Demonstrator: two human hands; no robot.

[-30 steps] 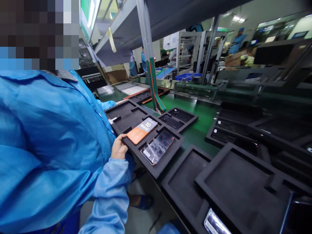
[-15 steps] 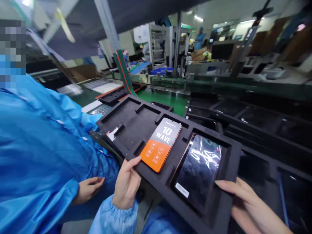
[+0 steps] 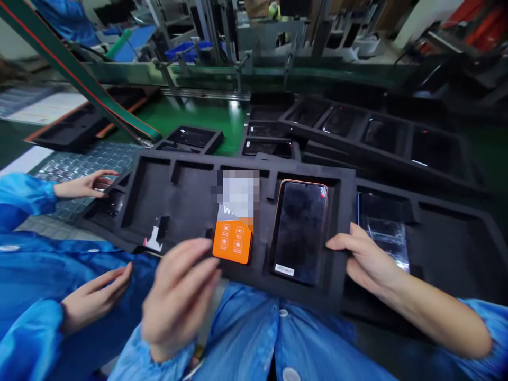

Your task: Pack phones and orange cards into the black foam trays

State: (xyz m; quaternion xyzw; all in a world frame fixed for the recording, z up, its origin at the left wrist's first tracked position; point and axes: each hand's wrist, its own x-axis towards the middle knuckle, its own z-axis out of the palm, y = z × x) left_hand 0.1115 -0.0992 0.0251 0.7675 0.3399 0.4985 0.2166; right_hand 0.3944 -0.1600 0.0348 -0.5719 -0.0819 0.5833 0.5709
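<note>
I'm apparently steadying the tray point(image 3: 190, 203): right hand point(image 3: 369, 262) is gripping its right end, left hand point(image 3: 178, 296) is hanging, fingers loosely parted, by its near edge, contact unclear. Orange phone point(image 3: 234, 243) and black phone point(image 3: 301, 233) are sitting in its pockets. Next move likely calls for keeping it level.

On the orange phone point(image 3: 232, 250) the only legible letter is a white "W" point(image 3: 226, 210), beside pixelated print and above four white icons point(image 3: 237, 244), while the white label point(image 3: 284, 270) at the foot of the dark phone point(image 3: 302, 227) and the labels point(image 3: 248, 144) on two phones behind point(image 3: 272, 148) are too small to read.
</note>
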